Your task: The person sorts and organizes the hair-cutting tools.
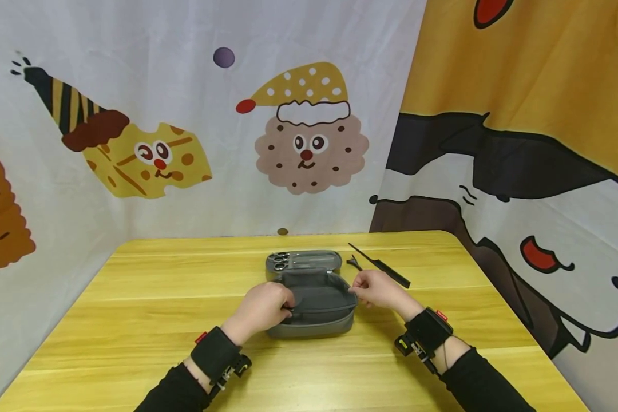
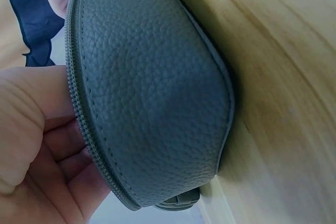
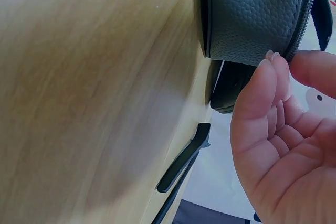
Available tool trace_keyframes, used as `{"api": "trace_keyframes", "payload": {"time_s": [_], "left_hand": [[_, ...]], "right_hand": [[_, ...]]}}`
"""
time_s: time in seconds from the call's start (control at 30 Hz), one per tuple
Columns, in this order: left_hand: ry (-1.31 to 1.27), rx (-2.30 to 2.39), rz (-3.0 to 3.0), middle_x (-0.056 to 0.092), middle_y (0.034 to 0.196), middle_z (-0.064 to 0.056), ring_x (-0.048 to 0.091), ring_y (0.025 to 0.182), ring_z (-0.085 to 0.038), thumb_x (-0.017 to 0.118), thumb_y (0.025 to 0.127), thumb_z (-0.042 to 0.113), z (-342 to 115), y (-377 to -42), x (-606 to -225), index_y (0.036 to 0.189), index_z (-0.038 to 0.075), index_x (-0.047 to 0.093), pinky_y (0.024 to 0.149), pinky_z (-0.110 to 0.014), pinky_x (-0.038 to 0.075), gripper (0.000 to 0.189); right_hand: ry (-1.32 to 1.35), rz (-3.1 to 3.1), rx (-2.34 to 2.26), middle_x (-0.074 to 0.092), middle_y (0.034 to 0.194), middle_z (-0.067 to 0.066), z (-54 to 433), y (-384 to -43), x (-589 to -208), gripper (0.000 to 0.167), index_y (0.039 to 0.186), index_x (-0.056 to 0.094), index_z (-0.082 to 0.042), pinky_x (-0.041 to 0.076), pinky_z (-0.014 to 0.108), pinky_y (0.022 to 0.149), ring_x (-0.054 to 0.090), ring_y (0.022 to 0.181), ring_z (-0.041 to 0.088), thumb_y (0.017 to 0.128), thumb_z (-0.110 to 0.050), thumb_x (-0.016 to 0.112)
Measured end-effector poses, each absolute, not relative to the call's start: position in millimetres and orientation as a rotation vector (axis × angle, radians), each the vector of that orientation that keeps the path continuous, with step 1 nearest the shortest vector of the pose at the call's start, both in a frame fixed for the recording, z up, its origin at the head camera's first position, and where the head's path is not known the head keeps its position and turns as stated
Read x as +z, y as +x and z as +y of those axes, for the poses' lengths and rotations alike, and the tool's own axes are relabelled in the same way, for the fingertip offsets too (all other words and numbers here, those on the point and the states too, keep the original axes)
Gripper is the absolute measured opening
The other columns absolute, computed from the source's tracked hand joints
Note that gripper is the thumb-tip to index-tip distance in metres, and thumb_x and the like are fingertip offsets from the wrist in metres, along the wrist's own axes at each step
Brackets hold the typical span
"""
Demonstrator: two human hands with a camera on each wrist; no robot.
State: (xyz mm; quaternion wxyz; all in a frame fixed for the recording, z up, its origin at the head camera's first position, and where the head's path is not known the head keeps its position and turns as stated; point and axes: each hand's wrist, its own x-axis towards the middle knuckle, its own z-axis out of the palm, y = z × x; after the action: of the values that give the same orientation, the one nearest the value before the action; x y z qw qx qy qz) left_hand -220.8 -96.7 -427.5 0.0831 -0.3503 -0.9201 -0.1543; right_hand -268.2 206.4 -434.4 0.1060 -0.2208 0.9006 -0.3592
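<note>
A grey leather-look zip case (image 1: pixel 314 327) lies unfolded, its hollow half toward me. Scissors (image 1: pixel 279 261) show in the flat half behind it. Over the left rim reaches my left hand (image 1: pixel 264 306), fingers curled inside the case, with a small dark thing (image 1: pixel 287 309) at the fingertips. The left wrist view has those fingers partly hidden behind the zipper edge (image 2: pixel 86 124). My right hand (image 1: pixel 378 289) pinches the case's right rim between thumb and fingers. The zip teeth (image 3: pixel 302 32) run right by these fingertips in the right wrist view.
A black tail comb (image 1: pixel 391 272) lies beyond the right hand. Close to it is a short black tool with a forked end (image 1: pixel 353 262). The wooden table (image 1: pixel 159 309) reaches back to a printed cartoon curtain (image 1: pixel 309 212).
</note>
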Motion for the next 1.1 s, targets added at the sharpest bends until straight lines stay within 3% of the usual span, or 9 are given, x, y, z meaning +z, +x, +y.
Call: {"api": "trace_keyframes", "payload": {"time_s": [0.2, 0.33, 0.77, 1.1], "left_hand": [[-1.058, -0.439, -2.75, 0.049, 0.064, 0.01, 0.037, 0.058, -0.007, 0.082, 0.08, 0.007, -96.3, -222.1, -429.0, 0.068, 0.02, 0.061, 0.055, -0.027, 0.026, 0.028], [-1.05, -0.432, -2.766, 0.041, 0.062, 0.01, 0.027, 0.061, -0.009, 0.082, 0.08, 0.007, -95.5, -223.5, -430.0, 0.066, 0.02, 0.055, 0.059, -0.031, 0.02, 0.033], [-1.045, -0.396, -2.772, 0.039, 0.064, 0.009, 0.025, 0.063, -0.01, 0.082, 0.079, 0.007, -93.6, -226.0, -434.3, 0.066, 0.02, 0.052, 0.063, -0.033, 0.019, 0.036], [-1.036, -0.351, -2.776, 0.035, 0.064, 0.009, 0.026, 0.062, -0.009, 0.082, 0.078, 0.003, -90.6, -227.1, -437.4, 0.065, 0.02, 0.046, 0.058, -0.029, 0.021, 0.042]], "right_hand": [[-0.636, 2.655, -1.083, 0.062, 0.067, 0.01, 206.8, -268.5, -435.6, 0.016, 0.082, 0.062, -0.006, 0.053, 0.03, 0.052, 0.063, 0.058, 0.026, 0.096, -0.011, 0.066], [-0.62, 2.667, -1.074, 0.061, 0.065, 0.005, 207.1, -267.8, -436.1, 0.015, 0.082, 0.062, -0.006, 0.053, 0.03, 0.052, 0.063, 0.058, 0.025, 0.096, -0.011, 0.066], [-0.6, 2.705, -1.046, 0.059, 0.064, 0.001, 208.6, -264.6, -437.6, 0.014, 0.084, 0.061, -0.007, 0.052, 0.03, 0.05, 0.062, 0.056, 0.021, 0.096, -0.012, 0.066], [-0.544, 2.694, -1.068, 0.06, 0.066, 0.003, 205.2, -262.0, -436.1, 0.015, 0.083, 0.06, -0.005, 0.056, 0.03, 0.052, 0.061, 0.056, 0.016, 0.096, -0.009, 0.065]]}}
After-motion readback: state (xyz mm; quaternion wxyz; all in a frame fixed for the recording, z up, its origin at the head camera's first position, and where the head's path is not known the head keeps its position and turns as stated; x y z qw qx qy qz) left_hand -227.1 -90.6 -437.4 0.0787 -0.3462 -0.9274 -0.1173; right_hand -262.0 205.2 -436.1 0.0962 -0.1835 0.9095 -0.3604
